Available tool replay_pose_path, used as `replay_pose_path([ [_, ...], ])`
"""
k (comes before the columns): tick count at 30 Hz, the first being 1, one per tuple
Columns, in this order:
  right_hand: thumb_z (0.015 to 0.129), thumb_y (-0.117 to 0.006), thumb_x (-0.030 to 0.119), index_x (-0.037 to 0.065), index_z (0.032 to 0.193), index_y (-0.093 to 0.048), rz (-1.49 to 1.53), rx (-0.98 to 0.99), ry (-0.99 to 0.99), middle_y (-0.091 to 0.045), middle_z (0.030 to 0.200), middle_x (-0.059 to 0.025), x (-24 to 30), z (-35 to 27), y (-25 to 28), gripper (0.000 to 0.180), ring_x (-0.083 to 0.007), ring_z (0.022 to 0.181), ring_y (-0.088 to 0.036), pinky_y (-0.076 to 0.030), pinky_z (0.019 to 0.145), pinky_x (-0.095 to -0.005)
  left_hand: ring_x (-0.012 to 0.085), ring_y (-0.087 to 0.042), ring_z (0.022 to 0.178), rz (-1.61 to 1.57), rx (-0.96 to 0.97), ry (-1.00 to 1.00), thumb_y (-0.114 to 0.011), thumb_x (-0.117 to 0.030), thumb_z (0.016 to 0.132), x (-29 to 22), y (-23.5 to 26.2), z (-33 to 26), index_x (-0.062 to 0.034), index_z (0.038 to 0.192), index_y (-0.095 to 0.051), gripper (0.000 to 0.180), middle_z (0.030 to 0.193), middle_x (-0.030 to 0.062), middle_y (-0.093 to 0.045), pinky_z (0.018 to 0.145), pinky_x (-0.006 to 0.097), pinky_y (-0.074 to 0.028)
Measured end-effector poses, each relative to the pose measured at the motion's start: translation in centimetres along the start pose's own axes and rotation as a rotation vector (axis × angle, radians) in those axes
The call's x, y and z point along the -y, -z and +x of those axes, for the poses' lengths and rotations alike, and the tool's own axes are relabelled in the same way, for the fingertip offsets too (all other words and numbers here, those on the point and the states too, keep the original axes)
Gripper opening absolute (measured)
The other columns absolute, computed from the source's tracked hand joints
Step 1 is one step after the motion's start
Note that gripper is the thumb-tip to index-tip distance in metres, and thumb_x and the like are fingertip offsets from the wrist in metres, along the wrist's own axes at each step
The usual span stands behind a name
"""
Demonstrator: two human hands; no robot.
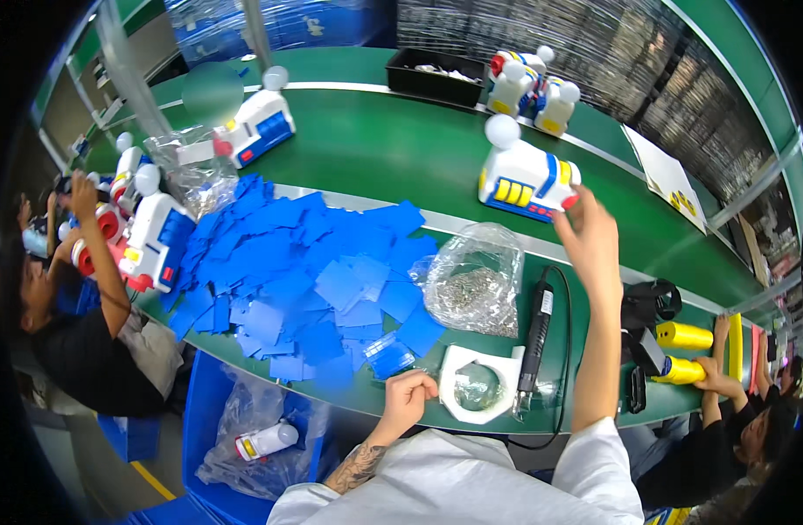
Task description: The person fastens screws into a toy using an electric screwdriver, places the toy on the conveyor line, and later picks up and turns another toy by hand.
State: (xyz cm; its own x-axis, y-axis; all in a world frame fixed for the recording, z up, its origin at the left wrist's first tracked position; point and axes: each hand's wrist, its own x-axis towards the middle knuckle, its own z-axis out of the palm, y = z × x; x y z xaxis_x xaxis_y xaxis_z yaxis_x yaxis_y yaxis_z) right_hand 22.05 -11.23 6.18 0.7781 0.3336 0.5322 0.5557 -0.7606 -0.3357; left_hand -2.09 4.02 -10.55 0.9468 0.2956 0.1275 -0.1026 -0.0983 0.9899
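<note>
My right hand (591,241) reaches out over the green belt and touches the red end of a white, blue and yellow toy (524,179) lying there. My left hand (408,395) rests near the table's front edge with its fingers curled, beside a white holder (471,385) with a round recess. Whether it holds something small I cannot tell. A big heap of blue flat pieces (296,271) lies to its left.
A clear bag of small metal parts (476,284) and a black electric screwdriver (537,337) lie by the holder. More toys (257,127) ride the belt, and a black tray (436,74) stands at the back. Other people work at the left (87,289) and right (734,411). A blue bin (244,429) sits below.
</note>
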Motion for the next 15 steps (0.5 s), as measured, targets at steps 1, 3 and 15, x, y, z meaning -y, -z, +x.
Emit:
replay_pose_path([
  [1, 0.071, -0.062, 0.02, 0.001, 0.112, -0.047, -0.091, 0.008, 0.021, -0.055, 0.085, -0.0199, -1.0, 2.2, -1.5, 0.048, -0.0329, 0.075, -0.055, -0.044, 0.067, -0.0389, 0.0126, -0.049, 0.049, 0.001, 0.001, -0.005, -0.035, 0.011, 0.064, 0.0, 0.0, -0.1, 0.0025, 0.059, -0.053, 0.021, 0.056, 0.0068, -0.052, 0.045, 0.024, -0.038],
  [3, 0.066, -0.066, 0.024, 0.001, 0.118, -0.042, -0.273, 0.131, 0.061, -0.045, 0.112, -0.0219, -3.6, 6.3, -3.9, 0.062, -0.0343, 0.103, -0.046, -0.041, 0.085, -0.0393, 0.0132, -0.051, 0.049, -0.018, 0.006, -0.026, -0.036, 0.011, 0.067, -0.2, -0.1, -0.3, 0.0024, 0.062, -0.054, 0.02, 0.058, 0.0077, -0.053, 0.046, 0.024, -0.04],
  [15, 0.041, -0.078, 0.019, 0.005, 0.121, -0.032, -0.498, 0.435, 0.066, -0.042, 0.119, -0.0154, -7.0, 7.4, -6.6, 0.093, -0.0348, 0.11, -0.041, -0.036, 0.089, -0.0494, 0.0141, -0.05, 0.05, -0.092, -0.067, -0.049, -0.038, 0.008, 0.068, 0.4, 0.4, -1.2, 0.0002, 0.064, -0.054, 0.018, 0.057, 0.0083, -0.052, 0.047, 0.026, -0.039],
])
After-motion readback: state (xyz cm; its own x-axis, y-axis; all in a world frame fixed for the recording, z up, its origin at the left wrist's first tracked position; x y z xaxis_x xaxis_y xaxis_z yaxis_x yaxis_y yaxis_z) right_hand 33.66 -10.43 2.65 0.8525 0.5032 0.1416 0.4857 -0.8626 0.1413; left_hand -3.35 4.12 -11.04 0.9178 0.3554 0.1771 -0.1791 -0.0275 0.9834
